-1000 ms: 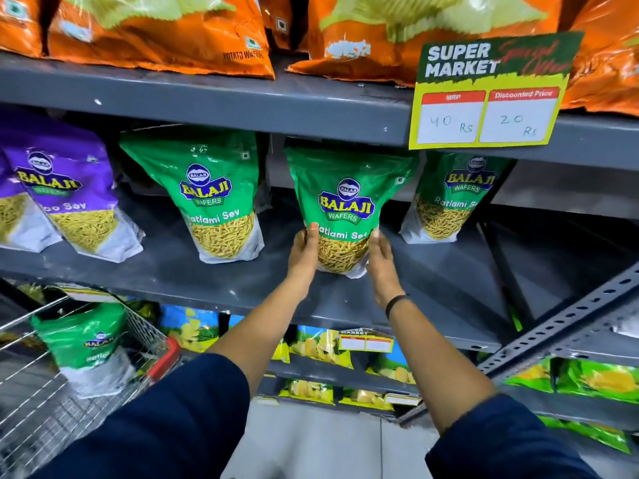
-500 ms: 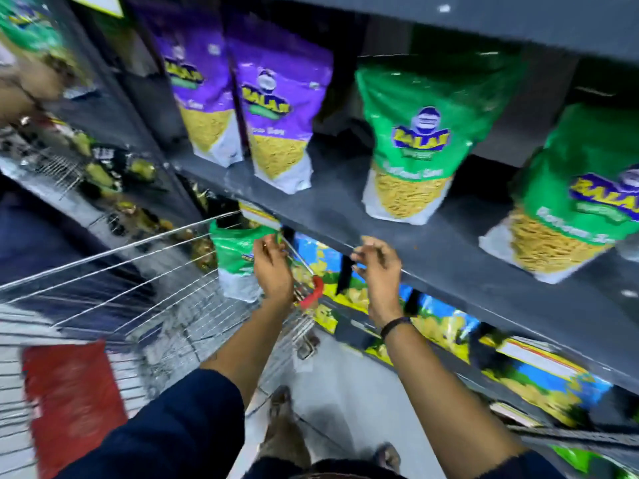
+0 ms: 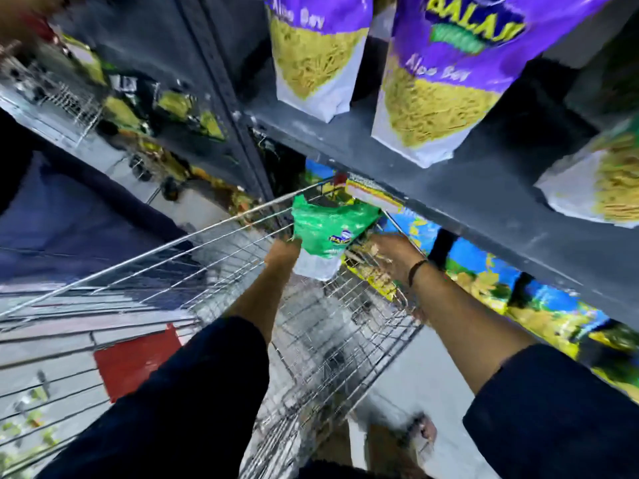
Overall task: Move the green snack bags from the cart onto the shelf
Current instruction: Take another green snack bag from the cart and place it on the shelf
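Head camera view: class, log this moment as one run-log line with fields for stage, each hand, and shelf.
stage: pickup from cart | left hand: on green snack bag | right hand: beside bag, grip unclear | shelf: purple bags standing

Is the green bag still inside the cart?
Inside. The green bag stands in the wire cart, the left hand touching its side.

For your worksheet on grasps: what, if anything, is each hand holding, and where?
The left hand holds the green bag by its left edge; the right hand's grip cannot be told.

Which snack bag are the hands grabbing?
The green bag in the cart, between the left hand and right hand. The purple bags stand untouched on the shelf.
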A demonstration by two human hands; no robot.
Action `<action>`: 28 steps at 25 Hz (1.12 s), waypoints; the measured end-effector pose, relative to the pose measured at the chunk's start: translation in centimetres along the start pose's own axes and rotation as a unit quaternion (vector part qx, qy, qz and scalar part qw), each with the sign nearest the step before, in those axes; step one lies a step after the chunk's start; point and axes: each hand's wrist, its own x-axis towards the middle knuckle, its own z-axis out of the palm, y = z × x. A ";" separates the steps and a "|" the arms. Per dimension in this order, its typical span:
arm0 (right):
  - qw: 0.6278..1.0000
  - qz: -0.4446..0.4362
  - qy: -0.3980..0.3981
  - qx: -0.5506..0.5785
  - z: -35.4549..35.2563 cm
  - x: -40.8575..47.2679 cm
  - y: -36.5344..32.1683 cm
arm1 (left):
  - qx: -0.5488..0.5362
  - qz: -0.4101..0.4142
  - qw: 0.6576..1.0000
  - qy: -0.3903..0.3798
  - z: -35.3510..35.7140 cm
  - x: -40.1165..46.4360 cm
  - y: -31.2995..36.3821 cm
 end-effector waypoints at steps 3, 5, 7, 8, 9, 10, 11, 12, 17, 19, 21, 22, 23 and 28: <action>1.000 0.023 -0.012 -0.005 1.7 1.9 -0.7 | 0.002 0.014 1.000 -0.017 0.3 1.5 1.6; 1.000 0.025 -0.003 -0.010 2.4 2.6 -0.5 | 0.035 0.033 0.999 0.015 0.8 1.6 2.2; 0.999 0.020 0.024 -0.007 2.8 2.6 0.0 | 0.051 0.060 0.995 0.067 1.2 1.9 1.9; 0.999 0.017 0.031 -0.014 3.0 2.5 0.3 | 0.068 0.076 0.991 0.086 1.4 2.0 1.6; 0.999 0.018 0.026 -0.031 3.3 2.7 0.7 | 0.082 0.083 0.988 0.102 1.6 2.0 1.3; 0.999 0.015 0.009 -0.047 3.6 2.6 0.9 | 0.091 0.088 0.985 0.118 1.6 1.9 1.0; 0.999 0.013 -0.007 -0.049 4.1 2.6 1.1 | 0.098 0.093 0.982 0.130 1.6 1.8 0.6; 0.999 0.010 -0.017 -0.045 4.5 2.5 1.2 | 0.103 0.099 0.979 0.143 1.5 1.6 0.3; 1.000 -0.018 0.011 0.013 3.6 0.8 2.0 | -0.011 0.145 0.980 0.134 1.7 -2.5 -1.5; 0.999 -0.026 0.015 0.038 1.8 -0.8 3.1 | -0.111 0.163 0.975 0.100 1.4 -6.2 -1.2; 0.997 -0.073 -0.006 0.033 -0.8 -3.9 3.8 | -0.145 0.204 0.964 0.094 0.7 -11.4 -0.7; 0.993 -0.108 -0.023 0.030 -1.6 -5.1 3.8 | -0.148 0.230 0.958 0.091 0.0 -13.4 -0.4; 0.988 -0.146 -0.050 0.022 -2.8 -6.7 3.7 | -0.152 0.262 0.949 0.087 -0.3 -15.8 -0.2; 0.941 -0.320 -0.093 -0.056 -11.0 -16.1 3.3 | -0.204 0.361 0.908 0.055 2.1 -27.8 2.0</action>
